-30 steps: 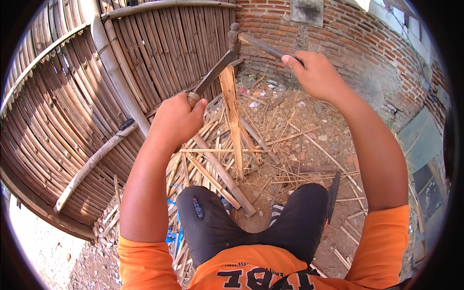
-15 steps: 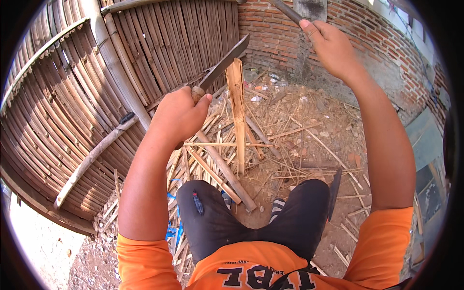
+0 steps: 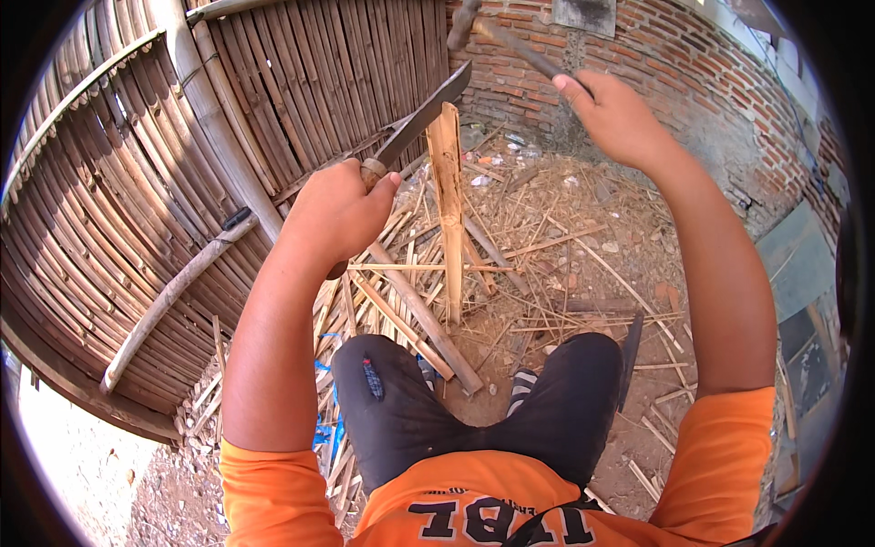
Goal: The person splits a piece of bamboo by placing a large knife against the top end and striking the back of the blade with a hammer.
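Note:
My left hand (image 3: 335, 214) is closed round the wooden handle of a machete (image 3: 427, 117), whose dark blade slants up and to the right. The blade lies at the top of an upright split bamboo piece (image 3: 448, 210); I cannot tell whether it has bitten into it. Up at the right, my right hand (image 3: 620, 120) grips a hammer (image 3: 521, 47) by its dark handle. The hammer's head hangs above and beyond the blade's tip, apart from it.
Bamboo strips and a round pole (image 3: 427, 319) litter the ground. A bamboo-slat wall (image 3: 310, 82) stands at the left, a brick wall (image 3: 684, 73) behind. Another dark blade (image 3: 631, 360) stands beside my right knee. Blue plastic scraps (image 3: 328, 433) lie by my left leg.
My right hand has come down slightly and the hammer has swung lower, bringing its head into view. My left hand, the machete and the bamboo piece stay nearly where they were.

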Available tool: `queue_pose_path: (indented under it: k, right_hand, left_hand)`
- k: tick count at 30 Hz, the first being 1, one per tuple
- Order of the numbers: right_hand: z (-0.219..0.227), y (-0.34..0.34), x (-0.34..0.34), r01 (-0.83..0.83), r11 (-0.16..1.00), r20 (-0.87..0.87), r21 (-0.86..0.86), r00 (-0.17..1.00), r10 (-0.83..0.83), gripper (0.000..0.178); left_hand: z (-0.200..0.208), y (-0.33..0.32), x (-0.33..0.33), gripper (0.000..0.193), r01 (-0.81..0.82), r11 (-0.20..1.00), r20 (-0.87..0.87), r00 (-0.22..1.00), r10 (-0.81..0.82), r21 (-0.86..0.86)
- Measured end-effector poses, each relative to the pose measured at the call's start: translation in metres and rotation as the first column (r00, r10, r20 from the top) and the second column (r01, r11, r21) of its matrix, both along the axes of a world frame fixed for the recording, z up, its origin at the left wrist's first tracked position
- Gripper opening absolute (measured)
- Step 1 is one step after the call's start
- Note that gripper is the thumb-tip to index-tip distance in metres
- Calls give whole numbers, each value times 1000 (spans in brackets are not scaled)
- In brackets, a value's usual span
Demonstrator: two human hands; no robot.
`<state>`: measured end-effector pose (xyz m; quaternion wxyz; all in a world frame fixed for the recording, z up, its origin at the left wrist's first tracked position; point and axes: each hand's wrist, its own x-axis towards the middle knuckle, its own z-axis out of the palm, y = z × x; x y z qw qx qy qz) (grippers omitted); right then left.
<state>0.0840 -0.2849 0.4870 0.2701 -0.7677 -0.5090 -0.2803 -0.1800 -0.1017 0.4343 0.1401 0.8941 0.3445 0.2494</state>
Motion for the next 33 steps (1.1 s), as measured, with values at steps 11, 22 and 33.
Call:
queue_pose_path:
  k: [11,22,33]
  right_hand:
    - [-9,-3,4,35,985,-42,-169,998,-42,60]
    - [-16,-8,2,7,984,-162,-181,986,-37,59]
    - [-10,-32,-3,24,995,-184,93,983,-7,63]
  left_hand:
    - [10,-1,1,55,6,1000,-115,993,-5,9]
    - [19,-16,5,54,50,998,-181,982,-55,-28]
    - [16,-14,9,53,41,998,-204,978,-50,-48]
